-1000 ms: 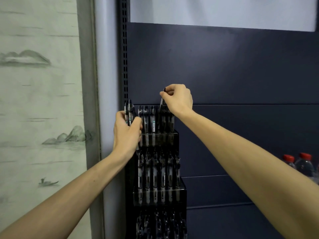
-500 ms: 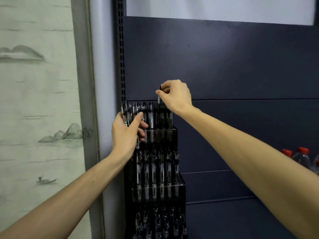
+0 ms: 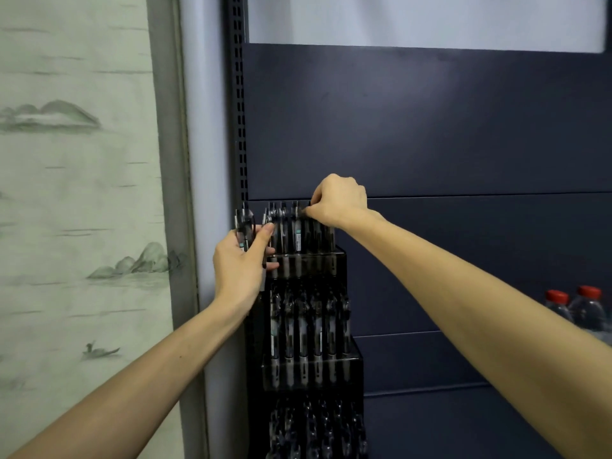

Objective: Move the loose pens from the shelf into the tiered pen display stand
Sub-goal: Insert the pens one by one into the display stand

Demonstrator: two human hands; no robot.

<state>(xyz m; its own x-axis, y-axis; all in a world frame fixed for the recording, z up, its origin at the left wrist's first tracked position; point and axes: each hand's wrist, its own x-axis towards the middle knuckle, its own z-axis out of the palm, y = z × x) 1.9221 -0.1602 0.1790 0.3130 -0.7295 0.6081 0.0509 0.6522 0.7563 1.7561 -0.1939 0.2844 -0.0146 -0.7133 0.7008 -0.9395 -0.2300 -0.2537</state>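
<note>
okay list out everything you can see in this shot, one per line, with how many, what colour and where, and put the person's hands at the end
Tiered pen display stand: one, dark see-through plastic, three tiers in view, against the shelving's left upright.
Pens in the stand: many, too crowded to count, black and clear, upright in every tier.
Spare pens: a few, black and clear, bunched in the left hand.
Shelving back panels: dark navy, behind the stand.
Slotted upright: one, dark, left of the panels.
Water bottles: two visible, clear with red caps, far right edge.
Wall covering: one, pale green with ink landscape, left.
Left hand: grip around the spare pens, beside the top tier.
Right hand: pinching a pen top at the top tier.
</note>
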